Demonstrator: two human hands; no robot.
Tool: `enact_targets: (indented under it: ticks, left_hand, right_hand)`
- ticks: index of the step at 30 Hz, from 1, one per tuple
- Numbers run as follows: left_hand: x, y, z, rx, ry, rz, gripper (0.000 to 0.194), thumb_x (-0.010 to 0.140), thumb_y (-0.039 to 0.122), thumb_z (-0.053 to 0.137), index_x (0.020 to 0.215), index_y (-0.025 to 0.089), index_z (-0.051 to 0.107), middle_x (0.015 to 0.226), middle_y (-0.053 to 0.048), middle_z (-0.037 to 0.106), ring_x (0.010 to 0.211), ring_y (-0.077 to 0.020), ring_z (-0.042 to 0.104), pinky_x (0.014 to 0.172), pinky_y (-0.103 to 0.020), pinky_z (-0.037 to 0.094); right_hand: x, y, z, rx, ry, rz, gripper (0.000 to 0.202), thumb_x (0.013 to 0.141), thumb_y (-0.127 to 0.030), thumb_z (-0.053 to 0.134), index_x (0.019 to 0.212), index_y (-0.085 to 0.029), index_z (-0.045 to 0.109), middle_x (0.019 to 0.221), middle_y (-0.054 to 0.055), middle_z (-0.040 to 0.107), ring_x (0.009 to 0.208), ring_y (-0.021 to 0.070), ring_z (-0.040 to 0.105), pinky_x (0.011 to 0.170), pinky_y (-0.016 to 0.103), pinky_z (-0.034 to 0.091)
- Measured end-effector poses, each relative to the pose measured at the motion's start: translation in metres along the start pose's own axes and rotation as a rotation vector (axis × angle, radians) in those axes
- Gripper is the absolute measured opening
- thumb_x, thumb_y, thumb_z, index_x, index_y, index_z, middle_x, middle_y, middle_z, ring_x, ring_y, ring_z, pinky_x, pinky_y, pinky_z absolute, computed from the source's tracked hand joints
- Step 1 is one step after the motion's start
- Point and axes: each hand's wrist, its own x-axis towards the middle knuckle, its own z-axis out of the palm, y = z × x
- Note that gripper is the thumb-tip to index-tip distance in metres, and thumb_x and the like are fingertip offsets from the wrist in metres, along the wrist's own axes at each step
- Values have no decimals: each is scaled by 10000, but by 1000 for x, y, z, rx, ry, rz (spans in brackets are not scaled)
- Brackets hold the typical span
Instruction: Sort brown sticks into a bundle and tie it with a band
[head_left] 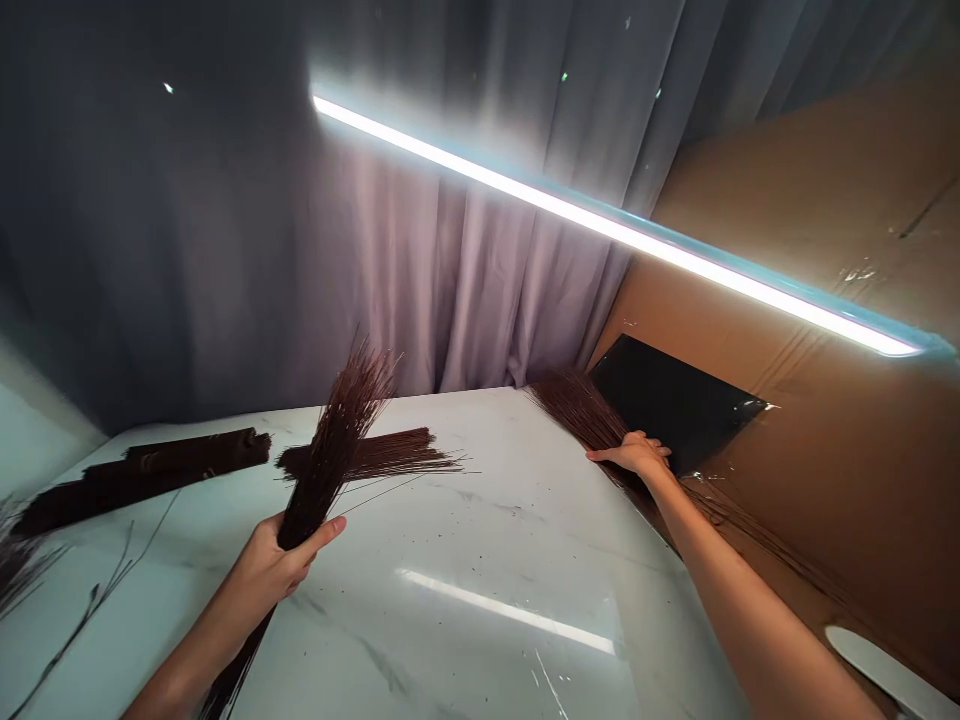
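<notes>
Two dark stick bundles lie near the far edge of the white marble table [487,560]: a long one [142,475] and a shorter one [375,455]. The left hand [274,565] grips a third, upright, fanned bundle [337,440]. The table's middle stays bare. At the right edge, the right hand [634,455] rests flat, fingers extended, on loose sticks [577,405], perhaps in a cardboard box [840,440].

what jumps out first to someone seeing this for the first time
A bright light strip slants across the grey curtain at the top. Below it, the left hand grips a fanned bundle of thin brown sticks over the white marble table, while the right hand rests on more sticks at the far right edge.
</notes>
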Motion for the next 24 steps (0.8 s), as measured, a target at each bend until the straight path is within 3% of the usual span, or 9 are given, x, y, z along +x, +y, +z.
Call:
enact_targets:
  ticks: [2,5,7,10,16,21,24]
  left_hand:
    - [0,1,3,-3,-10,-8,527,609,616,806,714,231,462,543,125,202,491,-74,162,435,-188,129]
    - [-1,2,7,0,-25,-1,519,627,617,793,709,234,452,519,126,208,491,-77,167,436,-190,138]
    - [-2,3,8,5,-35,6,514,641,610,787,702,237,439,505,124,219,490,-78,175,440,-192,146]
    - [-4,4,9,4,-52,-2,521,642,596,796,692,239,419,510,127,219,493,-73,164,442,-190,143]
    - [-2,5,8,-48,-84,-18,514,640,575,815,731,233,442,537,137,216,508,-71,132,435,-180,135]
    - [3,2,7,-80,-85,-38,508,639,540,832,717,233,435,560,130,216,498,-65,132,433,-178,119]
    - [4,2,8,-119,-101,-37,534,668,547,824,685,238,389,571,130,188,491,-59,124,422,-173,122]
  right_hand:
    - [-1,-2,2,-9,-31,-15,1057,607,-596,893,1395,-17,491,1366,337,540,1314,451,507,973,514,491]
    - [-8,-5,4,-25,-69,-59,567,901,-481,710,1328,-135,572,1327,157,610,1176,299,621,964,485,526]
    - [-15,-8,4,-33,-78,-94,370,983,-396,626,1279,-175,605,1303,96,621,1113,245,643,942,472,547]
    - [-27,-13,1,-27,-67,-145,341,966,-390,650,1220,-163,632,1256,97,643,1086,239,650,926,453,549]
    - [-51,-10,-5,79,7,-204,300,802,-408,744,897,-129,685,1011,204,698,1027,387,674,770,413,503]
    - [-70,-5,-9,252,13,-231,242,732,-389,730,752,-175,619,784,155,672,868,365,674,649,361,438]
    - [-90,-14,-13,431,-76,-262,224,680,-354,742,709,-203,580,623,81,613,705,289,644,577,323,403]
